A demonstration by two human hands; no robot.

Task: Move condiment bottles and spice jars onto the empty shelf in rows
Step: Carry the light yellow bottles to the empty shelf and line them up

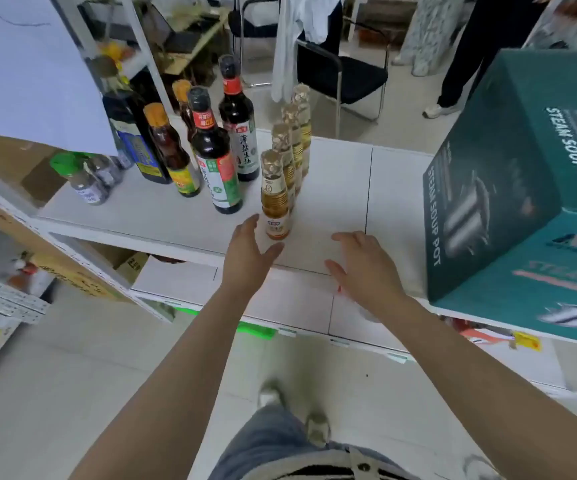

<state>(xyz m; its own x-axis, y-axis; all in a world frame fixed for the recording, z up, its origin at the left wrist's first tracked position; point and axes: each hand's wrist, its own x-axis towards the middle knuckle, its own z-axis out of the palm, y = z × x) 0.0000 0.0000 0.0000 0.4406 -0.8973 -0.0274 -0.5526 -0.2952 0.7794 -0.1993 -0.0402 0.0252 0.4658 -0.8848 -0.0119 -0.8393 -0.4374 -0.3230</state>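
Observation:
A row of several small golden bottles runs back from the nearest golden bottle on the white shelf. Left of them stand dark sauce bottles, among them a tall one with a green label and one with a white label. Small spice jars with a green lid sit at the far left. My left hand is open, just in front and left of the nearest golden bottle, holding nothing. My right hand hovers open over the shelf's front edge.
A large teal steam soup pot box fills the shelf's right end. A white sheet hangs over the left. Behind the shelf stand a black chair and a person's legs. Lower shelves hold boxes.

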